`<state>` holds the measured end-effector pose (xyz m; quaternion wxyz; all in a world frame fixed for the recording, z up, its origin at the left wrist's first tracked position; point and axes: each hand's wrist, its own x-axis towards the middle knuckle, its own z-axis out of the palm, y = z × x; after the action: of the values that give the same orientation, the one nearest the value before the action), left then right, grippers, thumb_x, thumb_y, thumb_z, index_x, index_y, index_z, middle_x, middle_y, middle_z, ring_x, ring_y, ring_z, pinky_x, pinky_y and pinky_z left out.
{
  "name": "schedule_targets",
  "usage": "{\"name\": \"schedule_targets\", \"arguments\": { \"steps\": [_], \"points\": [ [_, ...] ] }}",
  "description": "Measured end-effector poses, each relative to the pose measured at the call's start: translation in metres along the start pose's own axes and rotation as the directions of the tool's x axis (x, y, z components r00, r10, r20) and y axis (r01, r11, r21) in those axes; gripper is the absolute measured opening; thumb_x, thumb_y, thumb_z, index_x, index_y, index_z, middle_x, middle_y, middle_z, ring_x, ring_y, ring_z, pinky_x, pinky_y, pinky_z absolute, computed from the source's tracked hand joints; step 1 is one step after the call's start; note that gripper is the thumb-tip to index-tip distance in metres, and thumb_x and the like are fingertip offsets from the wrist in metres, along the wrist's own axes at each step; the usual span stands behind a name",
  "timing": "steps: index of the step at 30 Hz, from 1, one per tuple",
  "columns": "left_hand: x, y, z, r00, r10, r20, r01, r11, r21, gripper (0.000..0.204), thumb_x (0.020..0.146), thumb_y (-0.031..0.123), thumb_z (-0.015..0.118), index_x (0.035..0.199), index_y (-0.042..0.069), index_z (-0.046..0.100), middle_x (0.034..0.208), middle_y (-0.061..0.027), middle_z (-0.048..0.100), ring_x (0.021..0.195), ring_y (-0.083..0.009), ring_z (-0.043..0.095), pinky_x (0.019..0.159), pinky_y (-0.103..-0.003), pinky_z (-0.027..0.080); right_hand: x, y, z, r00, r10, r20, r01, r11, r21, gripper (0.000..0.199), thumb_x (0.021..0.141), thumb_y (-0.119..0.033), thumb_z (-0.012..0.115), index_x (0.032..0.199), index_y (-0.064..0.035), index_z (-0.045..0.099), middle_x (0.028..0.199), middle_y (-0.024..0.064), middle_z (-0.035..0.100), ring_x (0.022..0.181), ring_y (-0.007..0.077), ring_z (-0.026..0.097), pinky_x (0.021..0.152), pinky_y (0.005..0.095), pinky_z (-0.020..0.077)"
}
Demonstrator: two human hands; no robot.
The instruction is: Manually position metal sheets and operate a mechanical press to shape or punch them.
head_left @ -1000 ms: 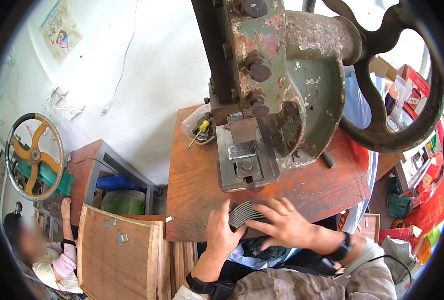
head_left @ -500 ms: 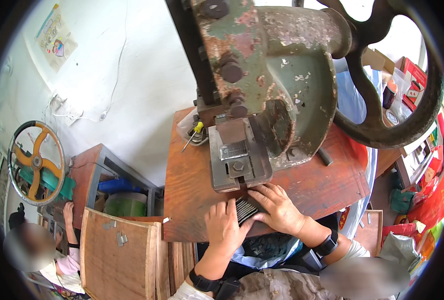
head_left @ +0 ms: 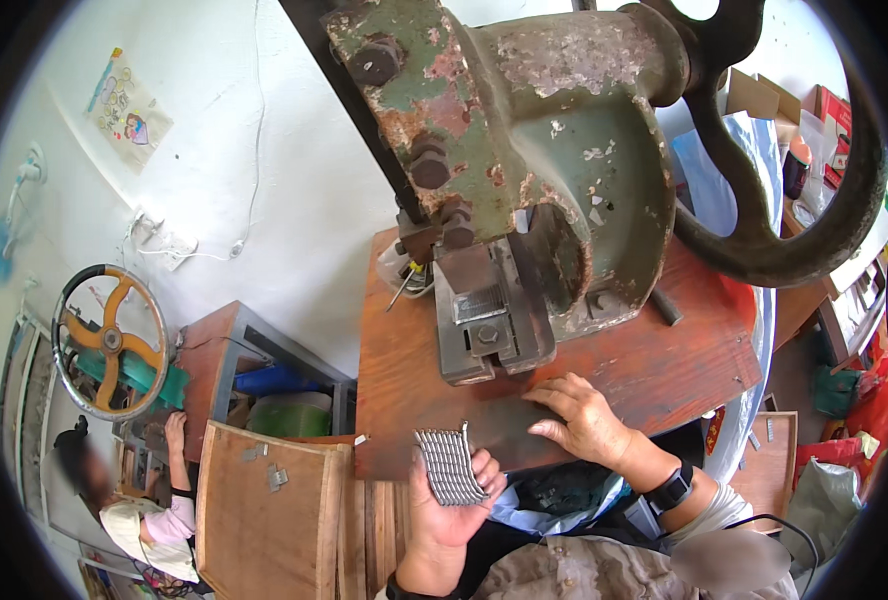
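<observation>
A block of shiny ribbed metal strips [head_left: 450,468], set side by side in a row, is gripped between the thumb and fingers of my left hand [head_left: 442,528] at the table's near edge. My right hand [head_left: 589,428] holds nothing; its fingers are apart, reaching over the near part of the wooden table [head_left: 414,370]. In front of that hand stands an old green hand press [head_left: 534,120] with peeling paint. On its grey die base [head_left: 496,352] lies a small ridged metal piece [head_left: 479,302] under the ram.
The press's dark handwheel [head_left: 764,255] curves out to the right. A short bar [head_left: 666,306] lies near the press foot. A wooden tray [head_left: 269,510] with metal bits stands left, beyond it a co-worker's hand [head_left: 176,436] by a yellow-spoked wheel [head_left: 111,341]. A bag of metal pieces [head_left: 554,500] sits below.
Both hands were together on the metal strips at the table edge. My right hand has let go, while my left has drawn the strips back toward me and turned them up.
</observation>
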<state>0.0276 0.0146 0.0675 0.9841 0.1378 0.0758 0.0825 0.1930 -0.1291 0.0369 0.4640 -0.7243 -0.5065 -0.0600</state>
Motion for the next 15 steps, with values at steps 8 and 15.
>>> {"name": "schedule_targets", "arguments": {
  "steps": [8, 15],
  "points": [
    [-0.007, -0.022, -0.020, 0.995, -0.098, -0.021, 0.095, 0.989, -0.112, 0.061, 0.084, 0.060, 0.054, 0.103, 0.002, 0.053, 0.081, -0.0052, 0.046, 0.075, -0.0177, 0.040, 0.070, -0.030, 0.034, -0.001, 0.002, 0.001, 0.999, -0.018, 0.032, 0.018, 1.000, -0.015, 0.039, 0.077, -0.028, 0.072, 0.105, -0.0023, 0.063, 0.101, 0.0152, 0.063, 0.091, 0.0347, 0.058, 0.081, 0.0422, 0.0464],
    [-0.009, -0.056, -0.129, 0.939, -0.055, -0.339, 0.332, -0.106, 0.937, 0.069, 0.086, 0.045, 0.061, 0.126, -0.009, 0.047, 0.108, -0.0236, 0.061, 0.097, -0.0314, 0.061, 0.083, -0.035, 0.048, 0.008, -0.014, 0.010, 0.996, -0.087, -0.007, 0.087, 0.994, -0.063, 0.035, 0.072, -0.022, 0.075, 0.099, -0.0033, 0.065, 0.099, 0.0137, 0.064, 0.093, 0.0325, 0.060, 0.084, 0.0416, 0.0464]
  ]
}}
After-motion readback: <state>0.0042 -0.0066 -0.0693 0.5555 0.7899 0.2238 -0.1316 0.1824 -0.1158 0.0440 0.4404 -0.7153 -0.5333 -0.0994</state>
